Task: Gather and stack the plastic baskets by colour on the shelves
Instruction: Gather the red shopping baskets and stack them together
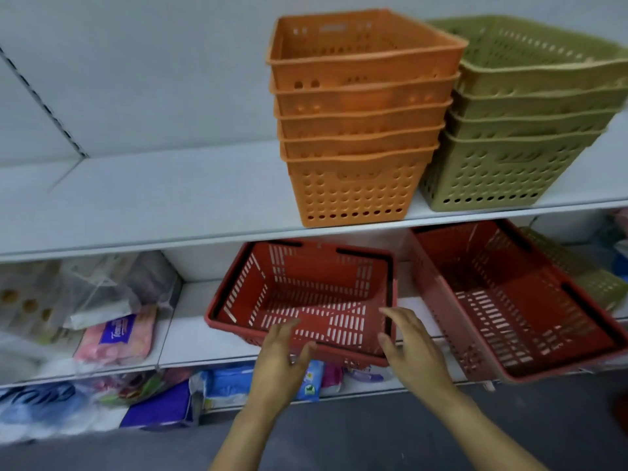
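A red basket [302,294] sits tilted on the middle shelf [190,338], its near rim jutting past the shelf edge. Both hands reach at that near rim: the left hand [282,355] with fingers released and straight, the right hand [413,348] likewise released, neither grasping it. Right of the red basket lies a second red basket [516,300]. Above it, on the upper shelf [153,198], stand the orange stack [356,130] and, right of that, the green stack [523,124].
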